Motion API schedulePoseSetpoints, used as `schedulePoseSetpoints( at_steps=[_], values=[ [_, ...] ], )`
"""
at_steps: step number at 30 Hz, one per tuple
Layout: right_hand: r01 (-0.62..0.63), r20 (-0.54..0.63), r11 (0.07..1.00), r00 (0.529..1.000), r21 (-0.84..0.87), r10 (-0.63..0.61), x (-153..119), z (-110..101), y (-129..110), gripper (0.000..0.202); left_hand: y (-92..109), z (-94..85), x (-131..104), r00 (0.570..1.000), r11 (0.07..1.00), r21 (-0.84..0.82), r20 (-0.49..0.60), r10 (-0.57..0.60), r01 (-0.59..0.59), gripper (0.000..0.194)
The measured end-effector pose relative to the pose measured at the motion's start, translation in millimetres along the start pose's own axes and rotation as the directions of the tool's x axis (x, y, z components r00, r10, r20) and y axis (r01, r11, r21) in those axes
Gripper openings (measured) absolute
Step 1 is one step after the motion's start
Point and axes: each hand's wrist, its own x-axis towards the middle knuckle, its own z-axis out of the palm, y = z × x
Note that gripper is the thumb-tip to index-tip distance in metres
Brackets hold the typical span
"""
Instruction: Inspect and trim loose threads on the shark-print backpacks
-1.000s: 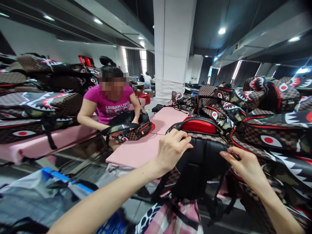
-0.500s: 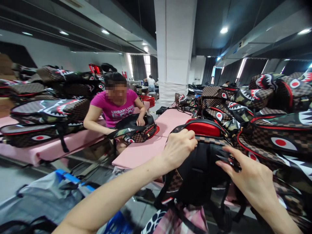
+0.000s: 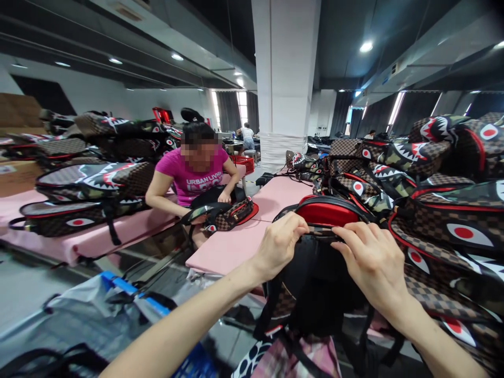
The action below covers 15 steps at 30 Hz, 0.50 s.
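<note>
Black backpack (image 3: 315,283), top edge pinched by both hands: left hand (image 3: 279,245) has thumb and fingers together on the left part, right hand (image 3: 372,262) is clamped on the same edge, a small gap to its right. Neither hand is clearly nearer. Edge runs crosswise between them; pack's long axis looks to drop from the grip toward the plaid cloth (image 3: 311,357). Red lining (image 3: 331,212) just beyond the fingers. Pink bench (image 3: 220,247) out left, stacked bags (image 3: 464,236) right. Co-worker (image 3: 197,178) across, left side, at another bag (image 3: 226,220).
</note>
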Motion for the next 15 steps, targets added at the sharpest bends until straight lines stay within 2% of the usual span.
schedulePoseSetpoints(
  at_steps=[4,6,9,12,15],
  values=[
    [0.008,-0.001,0.999,1.000,-0.032,-0.008,0,0,-5,0.017,-1,-4.4,-3,1.000,0.998,-0.063,-0.011,-0.007,0.006,0.012],
    [0.028,0.000,0.998,1.000,-0.059,-0.028,2,-1,-6,0.017,-3,-4.6,-5,1.000,0.998,-0.063,-0.012,0.025,-0.025,0.008],
    [0.083,0.003,0.996,0.997,-0.039,-0.083,5,0,-7,0.016,-7,-6.0,-8,0.997,0.994,-0.080,0.028,0.077,-0.075,0.011],
    [0.110,0.009,0.989,0.994,0.102,-0.111,5,3,-4,0.013,-11,-9.2,-11,0.992,0.987,-0.118,0.046,0.117,-0.111,0.015],
    [0.040,0.034,0.938,0.998,0.343,-0.055,3,1,0,0.008,-15,-10.9,-12,0.988,0.983,-0.114,0.039,0.148,-0.143,0.019]
  ],
)
